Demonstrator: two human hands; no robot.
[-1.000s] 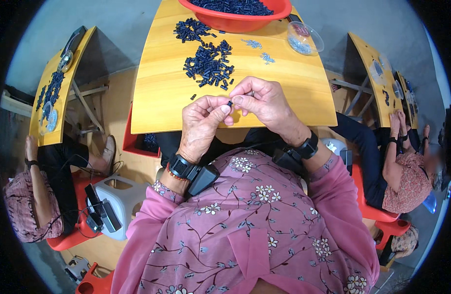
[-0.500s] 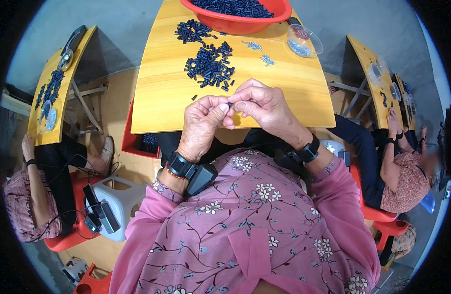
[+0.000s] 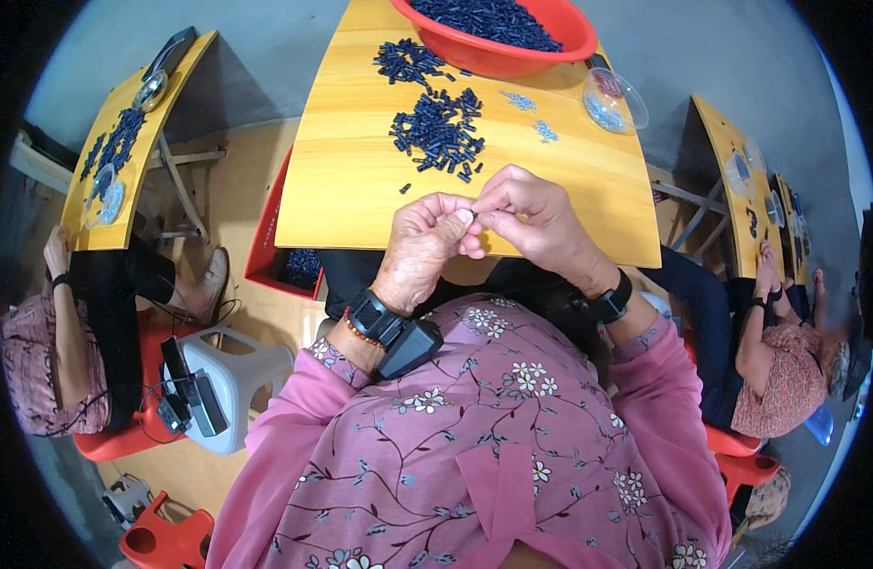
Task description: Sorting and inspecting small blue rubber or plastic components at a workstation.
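Note:
My left hand (image 3: 422, 248) pinches a small dark plastic piece (image 3: 473, 215) between thumb and fingers, over the table's near edge. Close beside it, the thumb and forefinger of my right hand (image 3: 539, 223) are pressed together at the piece's end; anything between them is too small to make out. Beyond my hands lies a loose pile of short dark tube-like pieces (image 3: 438, 133), with a single dark piece (image 3: 405, 189) apart from it. Two little heaps of thin silvery pins or screws (image 3: 519, 100) lie to the right of the pile.
A red basin (image 3: 501, 63) full of dark pieces stands at the table's far end, beside a clear plastic bowl (image 3: 635, 116) of silvery parts. Under the table's left side sits a red crate (image 3: 256, 265). People work at tables on both sides; a grey stool (image 3: 256, 365) stands left.
The view has shifted, so the table and my hands appear farther right. My right fingertips have drawn slightly away from my left; the dark piece stays in my left fingers.

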